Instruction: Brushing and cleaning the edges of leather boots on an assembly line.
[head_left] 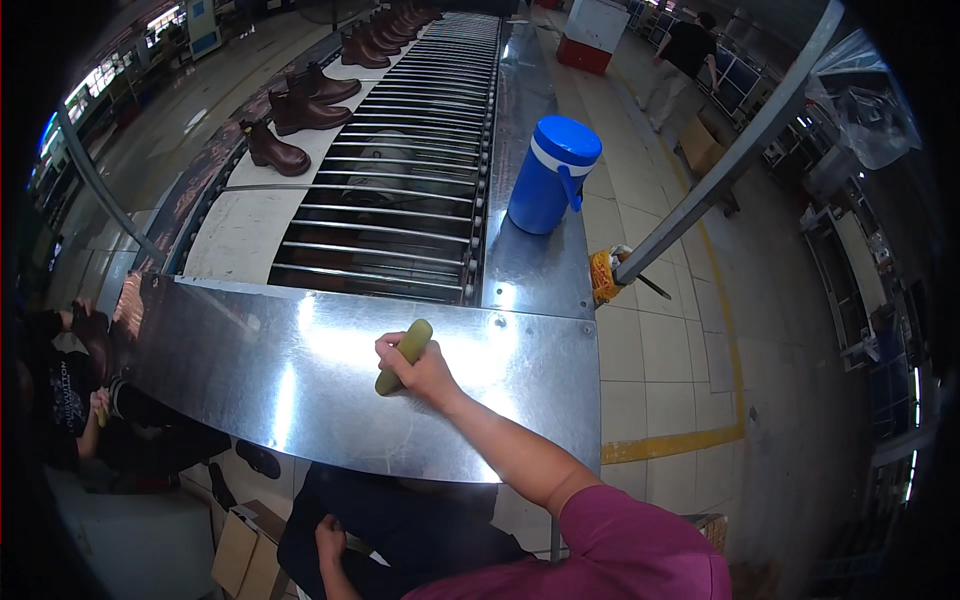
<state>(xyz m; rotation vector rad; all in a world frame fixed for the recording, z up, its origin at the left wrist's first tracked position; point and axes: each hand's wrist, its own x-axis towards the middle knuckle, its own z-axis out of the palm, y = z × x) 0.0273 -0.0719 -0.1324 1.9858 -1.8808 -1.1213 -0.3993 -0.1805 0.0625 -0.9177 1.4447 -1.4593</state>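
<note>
My right hand [428,374] is closed around an olive-green, round-ended bar [413,342]. It holds the bar at a slant over the bare metal tabletop [240,345], the lower end at or close to the surface. I cannot tell the bar's kind. Below the table's near edge, my left hand [330,540] is at my dark-trousered lap with its fingers curled in. A small dark spot shows by its thumb, and whatever is in it is hidden.
Beyond the tabletop runs a roller conveyor [400,205], with brown ankle boots [278,150] lined along its left side. A blue drink jug [545,185] stands at right, near a slanting metal post [730,150]. Another person [70,400] sits at left, holding a boot; someone walks far right.
</note>
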